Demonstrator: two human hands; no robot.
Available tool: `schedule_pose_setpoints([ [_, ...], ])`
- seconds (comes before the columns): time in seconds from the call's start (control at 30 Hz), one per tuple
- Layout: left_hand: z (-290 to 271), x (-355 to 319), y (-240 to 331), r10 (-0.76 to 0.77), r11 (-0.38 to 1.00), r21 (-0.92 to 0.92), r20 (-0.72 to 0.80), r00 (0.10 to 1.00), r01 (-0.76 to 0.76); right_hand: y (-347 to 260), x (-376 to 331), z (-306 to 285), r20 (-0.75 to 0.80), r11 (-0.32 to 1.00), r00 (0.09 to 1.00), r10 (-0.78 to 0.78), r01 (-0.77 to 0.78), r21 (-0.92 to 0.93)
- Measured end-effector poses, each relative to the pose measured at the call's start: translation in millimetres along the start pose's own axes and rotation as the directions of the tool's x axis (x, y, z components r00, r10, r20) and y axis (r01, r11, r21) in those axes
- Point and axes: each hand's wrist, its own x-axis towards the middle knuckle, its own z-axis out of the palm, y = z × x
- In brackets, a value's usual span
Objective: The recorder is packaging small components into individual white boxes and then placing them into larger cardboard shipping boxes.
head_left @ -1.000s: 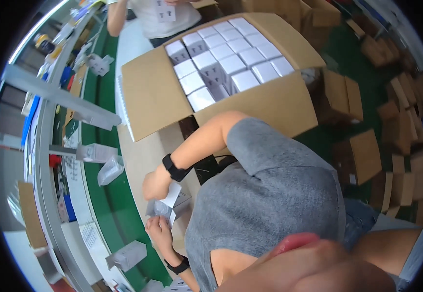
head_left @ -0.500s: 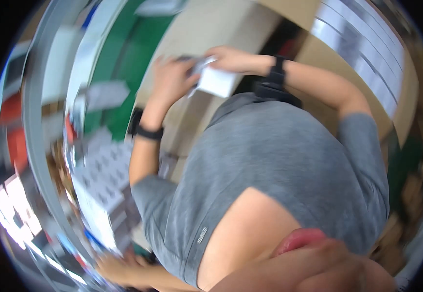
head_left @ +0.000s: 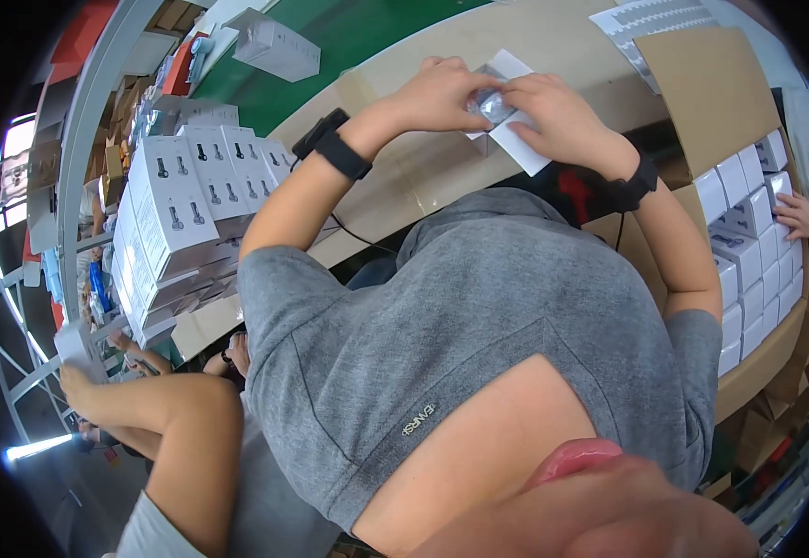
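Both hands meet over an open white cardboard box (head_left: pixel 527 153), whose flaps stand out on two sides. A shiny clear plastic bag (head_left: pixel 494 106) lies at its opening; what is inside the bag is hard to make out. My left hand (head_left: pixel 441 96) pinches the bag's left side between thumb and curled fingers. From the other side my right hand (head_left: pixel 561 119) presses its fingertips on the bag, with the thumb close to the white flap. Black bands with small devices circle both wrists.
Stacked white printed boxes (head_left: pixel 176 209) stand left on the beige table (head_left: pixel 395 177). A single white box (head_left: pixel 277 48) lies on the green surface (head_left: pixel 348 33). At right, another person's hand (head_left: pixel 800 217) touches white boxes in a large carton (head_left: pixel 716 98). A co-worker's arm (head_left: pixel 181 405) reaches at lower left.
My hands, the white box and the plastic have shifted right in the picture, and the view has turned and sharpened. The filled carton and another person's hand at right now show.
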Motion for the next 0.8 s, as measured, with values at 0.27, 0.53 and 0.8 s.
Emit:
schedule_pose_setpoints([
  [0.27,11,-38,1,0.103,0.990,0.123,-0.335,0.937,-0.065,4,8,-12,0.182,0.993,0.983,-0.026,0.005,0.115],
  [0.53,34,-41,14,0.054,0.943,-0.263,-0.482,0.874,-0.203,1,24,-26,0.476,0.949,0.875,-0.086,-0.074,0.307],
  [0.8,47,-50,31,-0.006,1.000,-0.013,-0.536,0.844,-0.001,3,44,-16,0.514,0.984,0.846,-0.139,0.176,-0.024],
])
